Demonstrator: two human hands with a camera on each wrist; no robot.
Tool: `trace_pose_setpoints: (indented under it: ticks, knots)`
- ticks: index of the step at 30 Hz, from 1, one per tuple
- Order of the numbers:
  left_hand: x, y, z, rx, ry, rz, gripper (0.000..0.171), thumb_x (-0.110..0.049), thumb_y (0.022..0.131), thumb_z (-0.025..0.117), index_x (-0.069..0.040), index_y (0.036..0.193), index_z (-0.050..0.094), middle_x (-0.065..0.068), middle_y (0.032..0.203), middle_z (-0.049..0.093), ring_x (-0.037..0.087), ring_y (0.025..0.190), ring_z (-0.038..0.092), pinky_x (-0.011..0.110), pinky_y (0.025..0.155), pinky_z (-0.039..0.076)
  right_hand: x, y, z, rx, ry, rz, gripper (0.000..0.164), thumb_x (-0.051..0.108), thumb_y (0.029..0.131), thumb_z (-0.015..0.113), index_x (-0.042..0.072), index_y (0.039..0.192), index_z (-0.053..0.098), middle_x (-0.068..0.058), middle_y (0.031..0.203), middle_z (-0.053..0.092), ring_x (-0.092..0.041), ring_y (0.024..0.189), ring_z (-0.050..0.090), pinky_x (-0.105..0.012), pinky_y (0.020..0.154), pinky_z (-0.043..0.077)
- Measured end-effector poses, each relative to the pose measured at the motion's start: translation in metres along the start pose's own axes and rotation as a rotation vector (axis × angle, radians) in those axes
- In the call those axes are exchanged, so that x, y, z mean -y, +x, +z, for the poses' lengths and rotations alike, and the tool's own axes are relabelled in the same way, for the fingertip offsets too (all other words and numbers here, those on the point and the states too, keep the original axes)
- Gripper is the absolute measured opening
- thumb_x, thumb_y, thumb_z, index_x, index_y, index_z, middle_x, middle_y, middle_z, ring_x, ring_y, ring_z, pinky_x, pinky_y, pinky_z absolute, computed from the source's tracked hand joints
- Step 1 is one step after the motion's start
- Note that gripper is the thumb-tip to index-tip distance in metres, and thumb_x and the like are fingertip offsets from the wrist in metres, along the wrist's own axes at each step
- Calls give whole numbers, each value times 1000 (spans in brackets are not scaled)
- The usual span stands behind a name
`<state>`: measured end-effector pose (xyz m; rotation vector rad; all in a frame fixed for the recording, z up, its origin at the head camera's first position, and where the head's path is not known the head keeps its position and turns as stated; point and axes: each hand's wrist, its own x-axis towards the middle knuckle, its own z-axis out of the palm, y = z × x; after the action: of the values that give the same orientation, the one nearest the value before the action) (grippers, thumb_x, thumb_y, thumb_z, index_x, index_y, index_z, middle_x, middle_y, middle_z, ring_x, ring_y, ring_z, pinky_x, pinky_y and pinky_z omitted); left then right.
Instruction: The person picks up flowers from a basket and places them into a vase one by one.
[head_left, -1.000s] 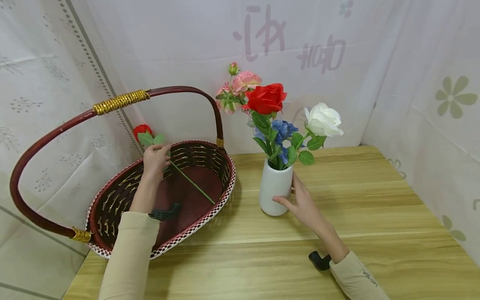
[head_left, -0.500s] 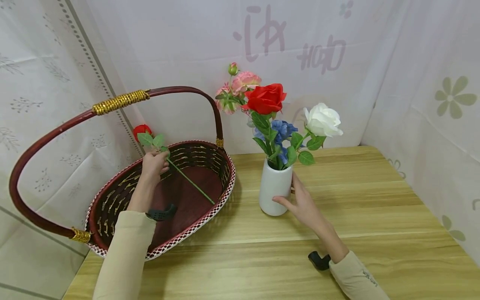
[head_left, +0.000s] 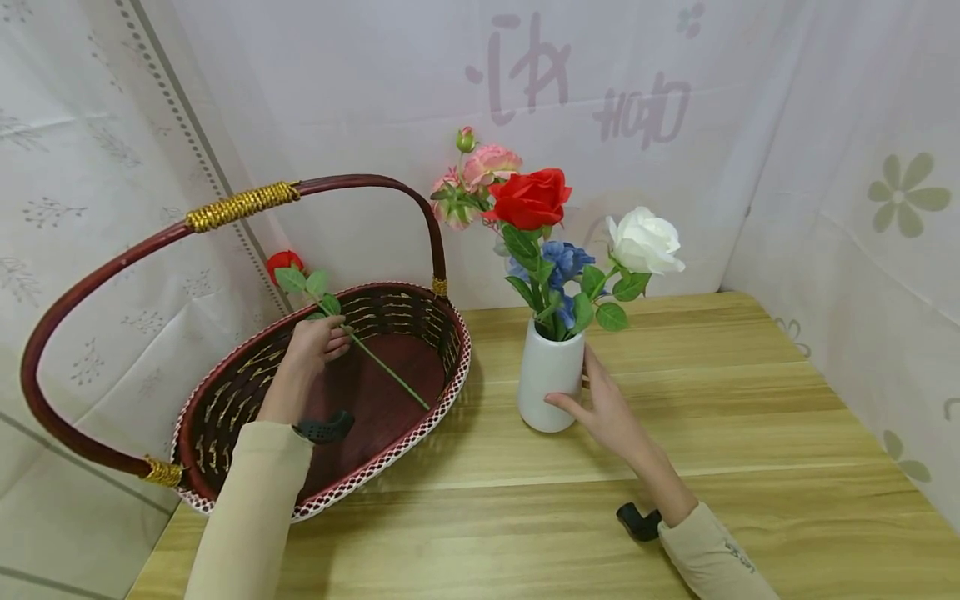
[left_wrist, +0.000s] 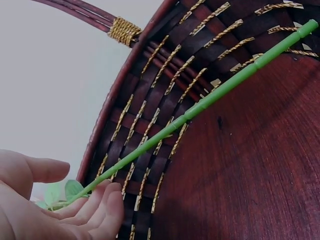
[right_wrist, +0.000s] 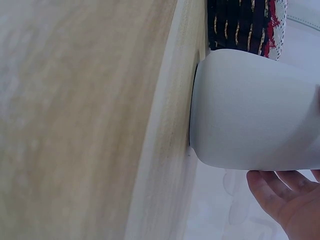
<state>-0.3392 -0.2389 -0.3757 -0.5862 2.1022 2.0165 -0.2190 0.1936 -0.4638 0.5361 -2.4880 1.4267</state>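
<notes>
A red rose (head_left: 286, 265) with a long green stem (left_wrist: 187, 116) lies slantwise across the wicker basket (head_left: 459, 379), its bloom past the far rim. My left hand (head_left: 318, 340) is over the basket, just below the rose's leaves. In the left wrist view the stem lies along the relaxed fingers (left_wrist: 102, 202), with the thumb held apart from it. My right hand (head_left: 603, 408) holds the white vase (head_left: 547, 379) from its right side, thumb in front and fingers behind. Red, white, blue and pink flowers stand in the vase, which is upright on the table.
The basket's tall arched handle (head_left: 242, 207), wrapped in gold cord, rises over the left side. A wooden table (head_left: 750, 467) carries both basket and vase. White printed curtains (head_left: 360, 83) close off the back and sides.
My left hand has loosened on the stem and shifted slightly down and right, showing more of the leaves. The rose stays nearly where it was. My right hand and the vase have not moved.
</notes>
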Motion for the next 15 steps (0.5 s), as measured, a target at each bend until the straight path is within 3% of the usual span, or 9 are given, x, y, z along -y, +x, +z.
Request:
trace_pose_setpoints:
  ticks: [3,9,15]
  knots:
    - [1,1,0,3,-36,9,55,-20,106,53,1,152,31,-2,92,64,5,77,68,25,87,59,1,0,-1,5,1,12,95,33,92,77,18,162,14,-13,150,43,-33,131,50,-54,102,50]
    - [4,2,-3,25,-61,42,38,-10,105,53,3,140,46,1,92,65,8,74,67,26,84,60,3,0,-1,13,-7,30,96,34,92,76,15,162,13,-15,150,42,-35,131,49,-54,102,50]
    - [3,2,-3,19,-59,84,61,-4,103,55,5,156,26,7,106,56,9,74,67,28,87,59,1,0,-1,6,1,11,95,31,92,77,16,162,14,-14,149,43,-35,129,51,-55,101,50]
